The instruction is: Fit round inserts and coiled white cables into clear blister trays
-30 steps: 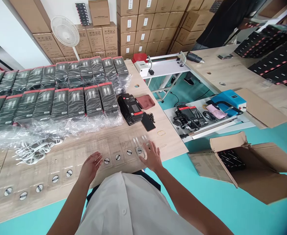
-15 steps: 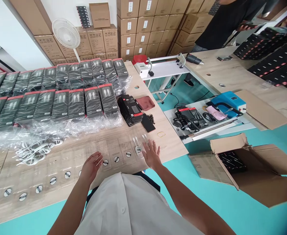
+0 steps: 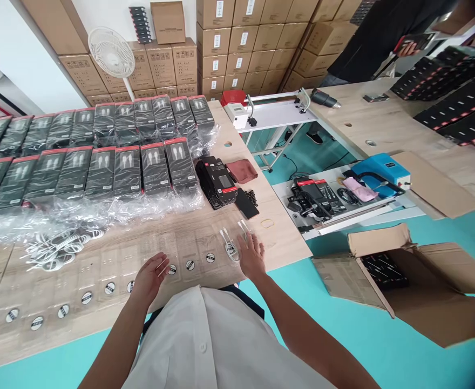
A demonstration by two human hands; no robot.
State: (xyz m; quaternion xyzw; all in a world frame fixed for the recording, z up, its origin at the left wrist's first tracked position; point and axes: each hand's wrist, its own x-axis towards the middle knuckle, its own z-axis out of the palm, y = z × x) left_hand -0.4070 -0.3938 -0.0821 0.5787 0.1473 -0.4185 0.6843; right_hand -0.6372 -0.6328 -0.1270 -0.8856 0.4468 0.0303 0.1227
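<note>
White coiled cable (image 3: 226, 242), item one: on clear plastic pieces (image 3: 199, 246) near the right front corner of the bench (image 3: 286, 246), connectors toward the far edge, presumably so that all lie alike. Second coil (image 3: 244, 227): just right of it, connectors showing past the right hand (image 3: 252, 256), loop hidden. Right fingers: extended, slightly parted, over the coil, perhaps to flatten it; no grip seen, contact cannot be told. Left hand (image 3: 152, 274): fingers loosely stretched, palm inward, by the near edge, nothing visibly held.

Counts. Coils by the right hand: two. Round labels (image 3: 210, 257), along the near edge: eleven in sight, one beneath a coil, one partly behind the left arm. Wrapped boxes (image 3: 154, 165), ranked along the far side probably for easy tallying: back row eleven; front row eight plus a sliver at the left. Cable heap (image 3: 63, 248), left of the hands: uncountable. Red-brown cloth (image 3: 242, 170), by the right edge: one. Black pad (image 3: 246, 203): one.
</note>
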